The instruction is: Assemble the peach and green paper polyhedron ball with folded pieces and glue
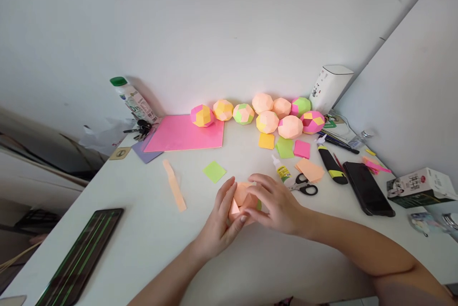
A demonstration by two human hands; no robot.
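Both my hands are closed round a peach-coloured folded paper ball just above the white table, near its middle. My left hand cups it from the left and below. My right hand covers it from the right, fingers curled over the top. A bit of green paper shows under my right fingers. A loose green paper square and a peach paper strip lie to the left of my hands.
Several finished paper balls line the wall. Pink sheet, small paper squares, glue bottle, scissors, highlighter, black phone, carton, white container, bottle and keys, dark tablet.
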